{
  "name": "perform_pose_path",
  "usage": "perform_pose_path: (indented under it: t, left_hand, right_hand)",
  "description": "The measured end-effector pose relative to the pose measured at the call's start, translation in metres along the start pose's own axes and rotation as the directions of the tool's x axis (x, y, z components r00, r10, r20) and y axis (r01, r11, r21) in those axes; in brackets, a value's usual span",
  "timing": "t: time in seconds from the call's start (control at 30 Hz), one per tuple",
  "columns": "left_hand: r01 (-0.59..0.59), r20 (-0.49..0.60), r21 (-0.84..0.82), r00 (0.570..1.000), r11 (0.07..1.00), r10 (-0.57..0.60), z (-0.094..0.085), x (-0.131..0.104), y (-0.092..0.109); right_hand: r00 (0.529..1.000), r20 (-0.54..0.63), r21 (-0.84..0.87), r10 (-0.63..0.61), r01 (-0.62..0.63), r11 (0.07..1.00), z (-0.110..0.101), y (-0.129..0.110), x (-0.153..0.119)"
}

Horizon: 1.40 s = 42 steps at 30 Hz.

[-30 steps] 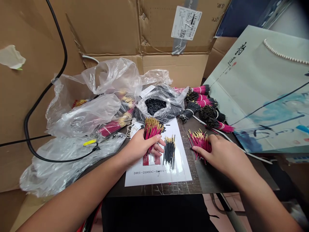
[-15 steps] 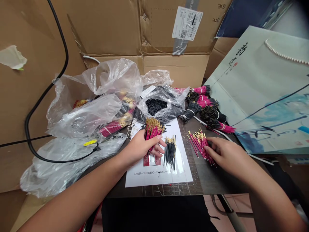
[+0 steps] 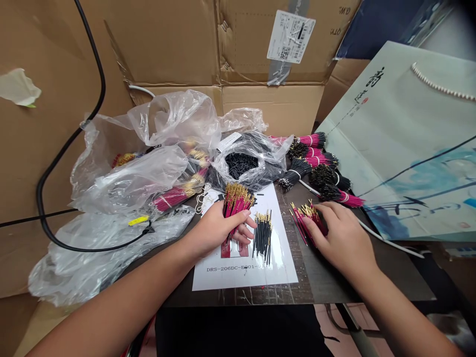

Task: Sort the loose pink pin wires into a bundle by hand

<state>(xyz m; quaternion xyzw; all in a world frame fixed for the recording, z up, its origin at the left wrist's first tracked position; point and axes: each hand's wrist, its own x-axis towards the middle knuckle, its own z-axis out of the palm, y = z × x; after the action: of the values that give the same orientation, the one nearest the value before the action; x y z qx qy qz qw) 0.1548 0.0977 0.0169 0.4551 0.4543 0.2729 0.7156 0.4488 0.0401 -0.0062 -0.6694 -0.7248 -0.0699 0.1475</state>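
Observation:
My left hand (image 3: 213, 225) is closed round a thick bundle of pink wires (image 3: 238, 199) with gold-coloured terminals pointing up and away from me. Just right of that hand, a row of black wires (image 3: 262, 235) with gold tips lies on a printed white sheet (image 3: 280, 270). On the dark table, my right hand (image 3: 344, 238) closes over a loose pile of pink wires (image 3: 300, 225), its thumb across them and the fingers on the far side. The palm hides most of this pile's lower ends.
An open plastic bag (image 3: 256, 173) of short black tubes stands behind the sheet. Tied wire bundles (image 3: 316, 158) lie at the back right beside a large paper bag (image 3: 409, 139). Clear plastic bags (image 3: 148, 173) and a black cable (image 3: 44, 183) occupy the left.
My right hand has shifted left and farther over the loose pink wires, covering more of them. My left hand keeps its bundle in nearly the same place.

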Motion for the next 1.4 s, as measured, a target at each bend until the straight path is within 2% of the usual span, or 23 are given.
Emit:
perform_pose_path:
  t: [0.2,0.33,0.5,0.63,0.73,0.87,1.07,1.13,1.23,1.4]
  left_hand:
    - [-0.006,0.014,0.015,1.0,1.0,0.005,-0.002,0.0,0.0]
    - [0.021,0.01,-0.019,1.0,1.0,-0.021,0.001,-0.001,0.003]
    - [0.019,-0.001,-0.027,1.0,0.999,-0.019,0.001,-0.001,0.003]
    - [0.021,-0.009,-0.044,1.0,0.999,-0.021,0.003,-0.001,0.004]
    - [0.018,-0.012,-0.056,1.0,0.998,-0.019,0.004,-0.001,0.005]
    - [0.014,-0.01,-0.06,1.0,0.998,-0.015,0.005,-0.001,0.007]
    - [0.007,-0.012,-0.059,1.0,0.998,-0.008,0.005,-0.002,0.006]
    - [0.002,-0.011,-0.061,1.0,0.998,-0.003,0.005,-0.002,0.006]
    - [0.005,-0.013,-0.058,1.0,0.998,-0.006,0.005,-0.002,0.006]
    - [0.015,-0.015,-0.035,1.0,0.999,-0.016,0.005,-0.002,0.006]
  right_hand:
    - [0.985,0.105,0.06,-0.136,0.13,0.99,0.006,0.002,0.001]
    - [0.989,0.055,0.123,-0.139,0.131,0.984,0.003,0.003,-0.001]
    - [0.996,-0.046,0.071,-0.071,0.075,0.995,0.002,0.023,-0.003]
    - [1.0,0.007,-0.048,-0.008,0.008,0.999,0.007,0.042,-0.006]
    - [0.999,0.033,-0.063,-0.019,0.021,0.998,0.009,0.045,-0.008]
    - [0.999,-0.008,-0.047,-0.048,0.048,0.998,0.008,0.043,-0.012]
    - [0.998,-0.05,-0.042,0.024,-0.027,0.999,0.006,0.053,-0.009]
    - [0.998,-0.011,-0.075,0.066,-0.067,0.995,0.006,0.06,-0.006]
    - [0.986,0.135,-0.118,0.098,-0.082,0.99,0.003,0.07,0.001]
    - [0.919,0.388,-0.108,0.069,-0.029,0.994,-0.006,0.079,0.014]
